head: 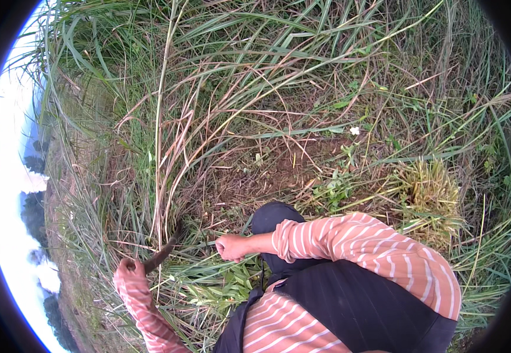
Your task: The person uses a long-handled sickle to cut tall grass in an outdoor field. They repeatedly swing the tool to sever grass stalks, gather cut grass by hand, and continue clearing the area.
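My left hand point(128, 269), in a pink-and-white striped sleeve, grips a dark, curved tool point(163, 254) that looks like a sickle; its handle is hidden in the fist. The tool's far end reaches the base of tall grass stalks point(160, 176), and a thin stalk crosses it. To the right, my right hand point(231, 248) is closed in a fist beside my dark-clad knee point(277, 216), with nothing visible in it. Green leafy plants point(233, 282) grow below that hand.
Long grass blades point(237, 88) arch over soil point(277, 170) strewn with dry straw. A cut, yellowish grass stump point(432, 189) stands at the right, near a small white flower point(354, 130). Trees point(34, 216) and bright sky lie along the left rim.
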Action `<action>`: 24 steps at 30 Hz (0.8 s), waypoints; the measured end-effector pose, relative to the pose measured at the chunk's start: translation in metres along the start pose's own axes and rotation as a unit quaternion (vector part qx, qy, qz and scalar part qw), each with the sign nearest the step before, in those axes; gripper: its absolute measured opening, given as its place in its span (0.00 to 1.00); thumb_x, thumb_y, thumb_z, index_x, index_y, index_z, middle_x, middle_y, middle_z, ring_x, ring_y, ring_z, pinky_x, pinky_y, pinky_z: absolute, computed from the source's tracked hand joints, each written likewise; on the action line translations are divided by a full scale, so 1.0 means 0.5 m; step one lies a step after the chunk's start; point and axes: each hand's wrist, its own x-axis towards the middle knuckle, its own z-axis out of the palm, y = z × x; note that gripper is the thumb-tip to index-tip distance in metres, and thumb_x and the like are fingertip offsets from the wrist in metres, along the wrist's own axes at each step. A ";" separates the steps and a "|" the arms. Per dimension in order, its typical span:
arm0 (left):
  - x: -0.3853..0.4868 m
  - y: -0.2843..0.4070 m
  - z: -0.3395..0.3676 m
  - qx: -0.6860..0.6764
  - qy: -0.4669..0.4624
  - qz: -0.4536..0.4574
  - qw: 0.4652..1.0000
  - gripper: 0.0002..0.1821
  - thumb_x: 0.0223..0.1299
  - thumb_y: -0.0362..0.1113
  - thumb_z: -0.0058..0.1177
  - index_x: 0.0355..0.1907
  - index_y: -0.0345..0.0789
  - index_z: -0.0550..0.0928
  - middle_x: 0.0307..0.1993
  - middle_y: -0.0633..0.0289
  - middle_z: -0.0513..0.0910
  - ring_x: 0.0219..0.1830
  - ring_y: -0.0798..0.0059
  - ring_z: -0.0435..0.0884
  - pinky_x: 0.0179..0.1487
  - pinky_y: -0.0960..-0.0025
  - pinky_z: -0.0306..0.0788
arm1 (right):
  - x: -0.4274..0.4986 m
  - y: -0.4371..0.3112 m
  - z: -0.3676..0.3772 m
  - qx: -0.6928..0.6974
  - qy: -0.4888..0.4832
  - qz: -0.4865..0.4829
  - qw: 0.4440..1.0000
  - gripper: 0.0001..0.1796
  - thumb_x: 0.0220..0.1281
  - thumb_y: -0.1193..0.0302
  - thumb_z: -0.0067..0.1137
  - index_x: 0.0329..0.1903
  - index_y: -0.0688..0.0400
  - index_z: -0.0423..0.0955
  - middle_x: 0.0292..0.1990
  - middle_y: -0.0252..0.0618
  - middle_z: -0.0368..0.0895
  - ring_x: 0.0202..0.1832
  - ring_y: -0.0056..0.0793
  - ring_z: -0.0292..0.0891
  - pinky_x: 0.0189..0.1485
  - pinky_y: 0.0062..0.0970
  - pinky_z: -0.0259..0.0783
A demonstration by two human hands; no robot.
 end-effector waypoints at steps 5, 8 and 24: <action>0.032 0.089 0.007 -0.024 -0.049 0.067 0.996 0.14 0.51 0.42 0.51 0.29 0.30 0.79 0.25 0.51 0.80 0.26 0.60 0.79 0.35 0.62 0.74 | -0.002 -0.018 0.033 -0.014 0.045 -0.020 0.999 0.03 0.45 0.76 0.50 0.22 0.62 0.68 0.15 0.37 0.74 0.12 0.26 0.71 0.10 0.25 0.64; 0.031 0.086 0.016 -0.009 -0.004 0.107 0.994 0.16 0.47 0.43 0.53 0.31 0.31 0.80 0.25 0.49 0.80 0.31 0.54 0.80 0.38 0.60 0.72 | -0.018 -0.023 0.046 -0.013 0.055 -0.027 0.998 0.03 0.46 0.76 0.50 0.24 0.61 0.67 0.16 0.37 0.73 0.13 0.26 0.72 0.10 0.25 0.64; 0.012 -0.064 -0.334 -0.168 0.209 0.350 0.898 0.13 0.47 0.36 0.58 0.33 0.30 0.77 0.23 0.61 0.72 0.25 0.77 0.70 0.29 0.73 0.64 | 0.009 -0.058 0.123 0.333 -0.238 -0.007 0.912 0.28 0.58 0.45 0.49 0.45 0.58 0.63 0.31 0.43 0.75 0.34 0.38 0.77 0.35 0.34 0.74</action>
